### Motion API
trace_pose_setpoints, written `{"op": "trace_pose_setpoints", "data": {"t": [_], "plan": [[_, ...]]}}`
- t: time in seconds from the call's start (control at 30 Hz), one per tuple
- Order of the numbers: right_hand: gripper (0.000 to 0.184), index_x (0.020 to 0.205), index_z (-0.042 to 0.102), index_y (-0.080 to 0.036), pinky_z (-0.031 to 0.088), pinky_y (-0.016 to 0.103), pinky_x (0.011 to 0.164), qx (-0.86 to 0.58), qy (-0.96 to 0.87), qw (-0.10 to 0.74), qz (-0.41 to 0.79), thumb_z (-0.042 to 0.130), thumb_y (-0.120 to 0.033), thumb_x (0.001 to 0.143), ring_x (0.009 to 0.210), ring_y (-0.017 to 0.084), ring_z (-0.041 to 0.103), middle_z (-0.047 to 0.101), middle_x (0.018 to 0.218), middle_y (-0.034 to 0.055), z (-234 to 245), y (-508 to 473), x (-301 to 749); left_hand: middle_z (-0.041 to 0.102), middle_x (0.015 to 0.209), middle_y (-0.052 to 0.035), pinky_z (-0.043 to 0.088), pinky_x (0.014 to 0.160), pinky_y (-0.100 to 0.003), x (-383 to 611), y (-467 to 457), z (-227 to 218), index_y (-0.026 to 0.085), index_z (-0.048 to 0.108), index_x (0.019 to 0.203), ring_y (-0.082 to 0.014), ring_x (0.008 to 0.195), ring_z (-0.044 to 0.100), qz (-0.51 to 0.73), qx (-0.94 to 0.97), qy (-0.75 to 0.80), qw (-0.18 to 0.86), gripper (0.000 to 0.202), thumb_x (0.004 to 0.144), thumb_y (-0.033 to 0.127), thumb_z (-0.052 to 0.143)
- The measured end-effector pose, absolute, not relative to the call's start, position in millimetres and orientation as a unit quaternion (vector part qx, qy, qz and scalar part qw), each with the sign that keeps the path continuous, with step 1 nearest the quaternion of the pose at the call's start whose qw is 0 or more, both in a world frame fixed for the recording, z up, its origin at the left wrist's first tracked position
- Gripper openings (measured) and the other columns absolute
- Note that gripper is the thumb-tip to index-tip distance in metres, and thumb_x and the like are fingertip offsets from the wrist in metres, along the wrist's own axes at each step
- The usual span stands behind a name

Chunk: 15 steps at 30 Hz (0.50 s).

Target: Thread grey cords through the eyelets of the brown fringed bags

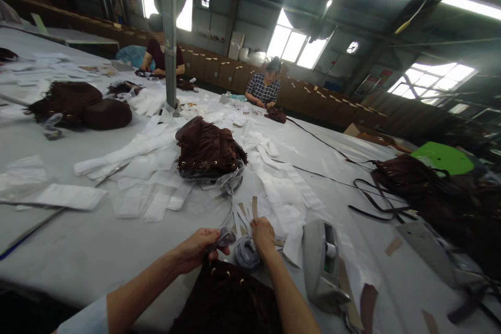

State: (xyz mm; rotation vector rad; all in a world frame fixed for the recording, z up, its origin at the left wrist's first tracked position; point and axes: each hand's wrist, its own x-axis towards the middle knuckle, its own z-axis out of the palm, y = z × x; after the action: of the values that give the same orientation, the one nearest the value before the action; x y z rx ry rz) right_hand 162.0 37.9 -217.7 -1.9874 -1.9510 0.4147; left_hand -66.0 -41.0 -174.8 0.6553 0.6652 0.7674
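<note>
My left hand [200, 246] is closed around a crumpled piece of clear plastic wrap [226, 237], above the top edge of a dark brown bag [230, 300] with gold eyelets. My right hand [263, 231] has its fingers pinched at the lower end of a narrow tan strip [254, 205]. Several white and tan strips [240, 215] fan out just left of those fingers. Between my hands lies a coiled roll of pale, shiny band [246, 251]. Whatever is inside the plastic wrap cannot be made out.
A grey tape dispenser [321, 261] stands right of my right forearm. Ahead lies another brown fringed bag [209, 148] among white paper sheets [156, 195]. More brown bags [422, 182] with straps heap up at right. Two people [264, 86] work across the table, near a metal post [169, 36].
</note>
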Motion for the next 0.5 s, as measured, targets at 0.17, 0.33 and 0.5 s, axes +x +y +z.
{"op": "trace_pose_setpoints", "data": {"t": [0.17, 0.33, 0.5], "plan": [[0.022, 0.081, 0.063, -0.013, 0.043, 0.03, 0.071, -0.695, -0.672, 0.209, 0.144, 0.043, -0.013, 0.087, 0.076, 0.021, 0.062, 0.065, 0.079, 0.0136, -212.7, 34.9, 164.6, 0.069, 0.093, -0.012, 0.035, 0.05, -0.018, -69.7, -36.3, -178.1, 0.011, 0.066, 0.099, -0.0034, 0.047, 0.046, 0.332, 0.262, 0.313, 0.85, 0.037, 0.075, 0.039, 0.071], [0.032, 0.11, 0.056, -0.013, 0.045, 0.028, 0.066, -0.676, -0.65, 0.298, 0.177, 0.032, -0.026, 0.094, 0.07, 0.019, 0.063, 0.066, 0.078, 0.0069, -183.5, 6.5, 165.2, 0.068, 0.091, -0.0117, 0.031, 0.047, -0.016, -70.9, -34.0, -184.5, 0.009, 0.068, 0.094, -0.0006, 0.044, 0.041, 0.355, 0.231, 0.317, 0.849, 0.04, 0.075, 0.044, 0.071], [0.033, 0.09, 0.066, -0.019, 0.043, 0.026, 0.058, -0.606, -0.656, 0.336, 0.298, 0.043, -0.043, 0.092, 0.057, 0.017, 0.059, 0.062, 0.061, 0.0003, -149.7, -61.9, 144.3, 0.067, 0.088, -0.0104, 0.027, 0.046, -0.017, -64.9, -37.3, -186.6, 0.008, 0.069, 0.092, 0.0001, 0.044, 0.037, 0.389, 0.271, 0.321, 0.82, 0.04, 0.074, 0.044, 0.071]]}}
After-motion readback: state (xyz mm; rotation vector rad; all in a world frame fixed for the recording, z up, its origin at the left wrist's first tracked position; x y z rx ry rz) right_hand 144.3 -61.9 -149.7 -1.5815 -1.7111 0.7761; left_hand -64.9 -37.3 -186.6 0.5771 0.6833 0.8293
